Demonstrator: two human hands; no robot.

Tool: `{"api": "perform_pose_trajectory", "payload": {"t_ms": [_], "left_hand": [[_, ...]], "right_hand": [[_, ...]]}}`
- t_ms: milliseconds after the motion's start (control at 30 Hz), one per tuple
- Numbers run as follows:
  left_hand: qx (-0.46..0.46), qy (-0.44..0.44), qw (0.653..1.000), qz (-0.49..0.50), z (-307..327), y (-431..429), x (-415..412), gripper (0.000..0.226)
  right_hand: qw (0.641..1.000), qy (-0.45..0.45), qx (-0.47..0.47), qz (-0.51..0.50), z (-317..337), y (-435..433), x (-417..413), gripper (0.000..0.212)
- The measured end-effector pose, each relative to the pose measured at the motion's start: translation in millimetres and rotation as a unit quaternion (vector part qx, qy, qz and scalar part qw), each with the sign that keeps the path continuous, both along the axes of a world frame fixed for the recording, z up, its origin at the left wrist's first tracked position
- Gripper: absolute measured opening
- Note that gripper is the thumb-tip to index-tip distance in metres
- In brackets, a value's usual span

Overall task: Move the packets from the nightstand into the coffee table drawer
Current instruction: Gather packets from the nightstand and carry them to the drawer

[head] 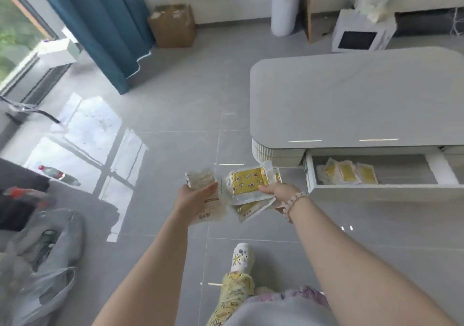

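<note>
My left hand [194,196] grips pale packets [202,178] with printed labels, held over the floor. My right hand [280,192] pinches a stack of clear packets with yellow star-patterned contents [248,181], just left of the open coffee table drawer [376,190]. Several yellow packets [347,173] lie in the drawer's left part. The grey coffee table [351,104] stands to the right, its drawer pulled out toward me.
A plastic bottle [59,175] lies on the grey tiled floor at the left. Grey bags [47,247] sit at the lower left. A cardboard box [173,25], a white planter [285,12] and a small white cabinet [361,33] stand at the back.
</note>
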State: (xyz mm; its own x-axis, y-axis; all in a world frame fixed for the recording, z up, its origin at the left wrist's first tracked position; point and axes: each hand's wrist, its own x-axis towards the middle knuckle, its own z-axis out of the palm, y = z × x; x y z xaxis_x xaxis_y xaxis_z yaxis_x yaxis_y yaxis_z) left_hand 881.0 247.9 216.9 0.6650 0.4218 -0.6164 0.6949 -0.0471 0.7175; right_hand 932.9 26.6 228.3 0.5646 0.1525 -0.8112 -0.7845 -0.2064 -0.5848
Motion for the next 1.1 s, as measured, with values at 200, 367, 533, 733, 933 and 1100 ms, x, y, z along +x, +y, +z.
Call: {"api": "perform_pose_trajectory", "payload": {"t_ms": [200,367,533,733,933,1100], "left_hand": [[-0.005,0.005,0.995,-0.096,-8,-57,65,0.018],[0.008,-0.001,0.982,-0.19,-7,-104,116,0.019],[0.027,0.008,0.964,-0.264,-13,-137,157,0.034],[0.054,0.017,0.942,-0.331,-16,-169,205,0.045],[0.102,0.016,0.901,-0.421,-16,-216,244,0.046],[0.101,0.01,0.873,-0.477,-19,-263,258,0.05]], "right_hand": [[0.995,0.0,-0.016,-0.102,-14,-52,10,0.063],[0.976,0.008,-0.046,-0.214,-20,-91,23,0.064],[0.953,0.021,-0.051,-0.298,-28,-117,35,0.068],[0.935,0.031,-0.056,-0.35,-21,-137,58,0.063],[0.913,0.009,-0.062,-0.404,-22,-166,76,0.066],[0.882,0.009,-0.065,-0.466,-19,-205,71,0.05]]}}
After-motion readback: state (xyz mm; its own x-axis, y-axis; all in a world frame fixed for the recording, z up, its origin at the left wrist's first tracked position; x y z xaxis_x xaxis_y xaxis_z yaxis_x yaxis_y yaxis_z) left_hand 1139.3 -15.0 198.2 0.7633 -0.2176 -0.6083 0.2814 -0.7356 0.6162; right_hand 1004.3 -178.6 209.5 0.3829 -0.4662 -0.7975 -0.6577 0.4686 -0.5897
